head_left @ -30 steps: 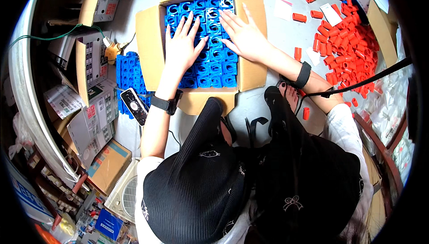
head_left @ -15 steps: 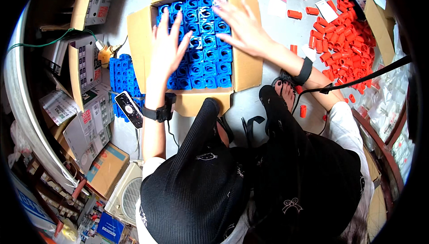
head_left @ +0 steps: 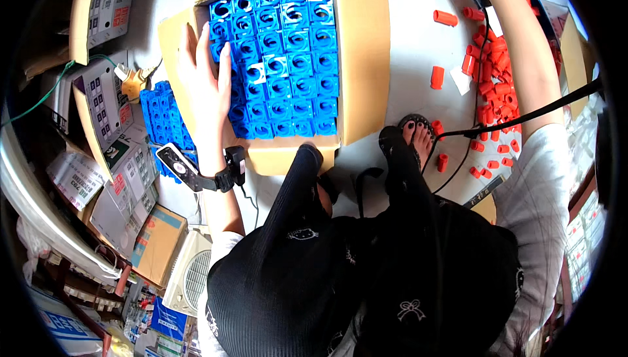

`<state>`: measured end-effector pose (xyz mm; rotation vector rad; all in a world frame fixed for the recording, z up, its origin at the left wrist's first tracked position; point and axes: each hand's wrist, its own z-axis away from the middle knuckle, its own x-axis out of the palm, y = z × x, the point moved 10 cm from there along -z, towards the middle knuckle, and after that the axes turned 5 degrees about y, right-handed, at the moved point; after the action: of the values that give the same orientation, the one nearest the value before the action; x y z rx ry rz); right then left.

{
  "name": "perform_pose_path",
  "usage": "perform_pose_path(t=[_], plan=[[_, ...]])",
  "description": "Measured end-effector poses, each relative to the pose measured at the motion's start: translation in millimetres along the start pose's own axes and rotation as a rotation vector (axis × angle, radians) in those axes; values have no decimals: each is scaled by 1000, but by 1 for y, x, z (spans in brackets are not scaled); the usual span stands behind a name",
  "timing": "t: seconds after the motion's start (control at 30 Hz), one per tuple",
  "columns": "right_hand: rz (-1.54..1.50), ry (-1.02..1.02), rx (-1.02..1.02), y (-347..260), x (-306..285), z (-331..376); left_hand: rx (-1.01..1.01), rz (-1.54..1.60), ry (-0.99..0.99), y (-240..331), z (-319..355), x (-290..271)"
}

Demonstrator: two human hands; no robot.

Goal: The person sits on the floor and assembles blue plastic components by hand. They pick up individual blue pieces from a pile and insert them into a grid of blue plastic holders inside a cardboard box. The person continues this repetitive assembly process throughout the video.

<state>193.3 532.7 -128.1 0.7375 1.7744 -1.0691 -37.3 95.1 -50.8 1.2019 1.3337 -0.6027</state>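
Note:
An open cardboard box [head_left: 363,63] holds neat rows of blue square plastic fittings [head_left: 301,63] with round holes. My left hand [head_left: 209,79] lies over the box's left side, thumb against the leftmost fittings and fingers apart along the flap. Nothing shows in its grip. My right arm stretches to the far right, past a pile of red plastic sleeves [head_left: 494,76]. Only its forearm and black wrist strap show; the right hand itself lies beyond the upper edge of the picture.
More blue fittings [head_left: 167,118] stand stacked left of the box. Loose red sleeves lie on the floor near my foot [head_left: 417,136]. A black cable [head_left: 523,118] crosses at right. Flattened cartons [head_left: 124,187] and a beige fan-like appliance [head_left: 190,272] line the left side.
My right hand has left the box and swung far right, out of the picture. The left hand has slid from over the fittings to the box's left side. The view has shifted slightly.

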Motion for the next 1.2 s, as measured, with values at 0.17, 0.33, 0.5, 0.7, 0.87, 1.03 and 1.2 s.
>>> perform_pose_path(t=[0.17,0.33,0.5,0.7,0.87,1.03,1.2], plan=[[292,140,-90,70,10,13,15,125,34,14,-24,20],[35,300,-139,42,10,59,-58,153,47,6,-14,15],[157,387,-301,-1,-13,105,2,112,92,18,-12,8],[128,228,-200,8,-19,112,111,140,163,44,-13,-10],[-397,353,-27,-28,-78,138,-17,548,7,80,-11,-17],[-759,-42,-252,-176,-119,235,-781,1929,-671,149,44,47],[-714,-213,-420,-224,-120,285,-840,2379,-639,144,70,68]])
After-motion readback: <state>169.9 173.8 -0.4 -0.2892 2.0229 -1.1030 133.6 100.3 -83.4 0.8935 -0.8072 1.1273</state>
